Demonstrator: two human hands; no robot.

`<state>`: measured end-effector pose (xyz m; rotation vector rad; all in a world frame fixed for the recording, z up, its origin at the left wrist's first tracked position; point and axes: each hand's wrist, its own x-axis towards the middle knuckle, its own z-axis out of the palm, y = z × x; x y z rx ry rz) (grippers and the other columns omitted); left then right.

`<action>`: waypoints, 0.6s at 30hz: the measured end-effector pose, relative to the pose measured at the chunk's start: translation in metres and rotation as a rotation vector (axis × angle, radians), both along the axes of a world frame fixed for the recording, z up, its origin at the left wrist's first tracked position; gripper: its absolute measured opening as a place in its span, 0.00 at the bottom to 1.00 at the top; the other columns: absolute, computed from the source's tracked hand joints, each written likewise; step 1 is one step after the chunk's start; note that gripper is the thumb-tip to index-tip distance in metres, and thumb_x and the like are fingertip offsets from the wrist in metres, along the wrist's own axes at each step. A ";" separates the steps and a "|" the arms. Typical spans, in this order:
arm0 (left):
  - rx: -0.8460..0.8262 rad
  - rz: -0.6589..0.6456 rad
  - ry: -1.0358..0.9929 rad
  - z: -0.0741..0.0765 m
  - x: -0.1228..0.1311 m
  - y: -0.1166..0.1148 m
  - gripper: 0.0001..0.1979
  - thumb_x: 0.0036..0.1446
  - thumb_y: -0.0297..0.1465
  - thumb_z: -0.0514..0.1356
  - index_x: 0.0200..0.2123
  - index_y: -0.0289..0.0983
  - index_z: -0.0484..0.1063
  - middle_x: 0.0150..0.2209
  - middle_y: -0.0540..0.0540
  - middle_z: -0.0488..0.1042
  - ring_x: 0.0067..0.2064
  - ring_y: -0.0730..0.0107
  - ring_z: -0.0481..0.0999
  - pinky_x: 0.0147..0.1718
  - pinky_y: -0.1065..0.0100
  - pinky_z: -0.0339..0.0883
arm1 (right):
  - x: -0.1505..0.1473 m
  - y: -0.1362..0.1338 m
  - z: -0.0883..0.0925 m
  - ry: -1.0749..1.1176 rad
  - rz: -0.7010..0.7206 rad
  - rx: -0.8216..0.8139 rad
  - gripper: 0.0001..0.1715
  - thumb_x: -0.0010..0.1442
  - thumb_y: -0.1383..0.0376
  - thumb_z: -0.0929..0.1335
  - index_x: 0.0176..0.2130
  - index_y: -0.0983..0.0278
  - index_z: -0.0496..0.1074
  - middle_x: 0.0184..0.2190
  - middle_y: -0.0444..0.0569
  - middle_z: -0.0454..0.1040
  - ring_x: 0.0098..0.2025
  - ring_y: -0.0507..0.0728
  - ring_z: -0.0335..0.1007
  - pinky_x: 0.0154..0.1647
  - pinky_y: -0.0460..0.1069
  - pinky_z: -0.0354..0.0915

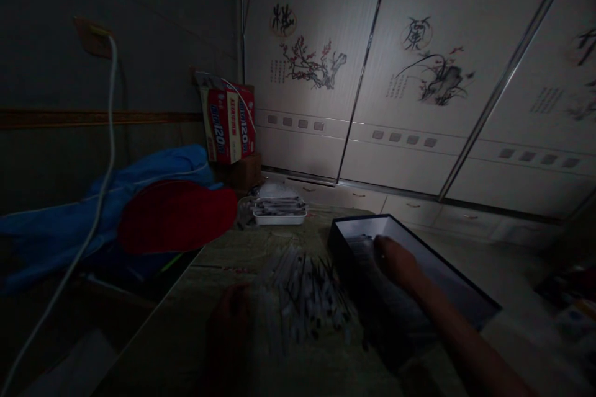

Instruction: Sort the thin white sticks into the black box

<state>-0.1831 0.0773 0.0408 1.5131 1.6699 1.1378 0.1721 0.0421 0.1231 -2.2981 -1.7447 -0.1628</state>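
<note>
Loosely heaped on the table [158, 347], the slim pen-like sticks [302, 298] lie between the two hands, blurred and pointing various ways. Just right of them stands an open dark-rimmed box [419, 254] with more sticks along its left part. The right hand [395, 260] is inside it, fingers curled down near the contents — whether they grip anything, I cannot tell. The left hand [230, 310] is beside the heap's left side, too dark to show whether its fingers are loose or closed.

Things look partway along: many sticks are in the box, a good number lie loose, and more fill a white tray [279, 219] farther back.

Bare tabletop separates heap and tray. The table's left edge slants past the left hand — red cloth [177, 217] lies beyond — while the box crowds the right side.
</note>
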 end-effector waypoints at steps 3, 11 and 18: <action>0.000 -0.023 -0.061 0.000 0.004 -0.004 0.14 0.54 0.37 0.51 0.39 0.38 0.71 0.37 0.43 0.78 0.40 0.58 0.77 0.39 0.64 0.69 | -0.007 -0.013 0.035 0.110 -0.012 0.276 0.07 0.61 0.64 0.61 0.39 0.65 0.64 0.32 0.50 0.72 0.33 0.55 0.71 0.33 0.48 0.64; 0.116 -0.229 -0.033 -0.002 0.009 -0.013 0.14 0.51 0.39 0.55 0.30 0.38 0.77 0.32 0.45 0.80 0.37 0.60 0.78 0.39 0.66 0.70 | -0.115 -0.048 0.028 1.298 0.157 0.450 0.18 0.49 0.55 0.72 0.36 0.62 0.66 0.25 0.45 0.75 0.26 0.53 0.70 0.26 0.45 0.62; 0.068 -0.349 -0.168 0.001 0.017 -0.019 0.15 0.49 0.40 0.57 0.33 0.40 0.79 0.32 0.45 0.81 0.33 0.61 0.78 0.34 0.66 0.71 | -0.187 -0.040 -0.068 1.618 0.137 0.329 0.21 0.48 0.53 0.73 0.34 0.64 0.67 0.20 0.43 0.73 0.22 0.51 0.68 0.21 0.43 0.58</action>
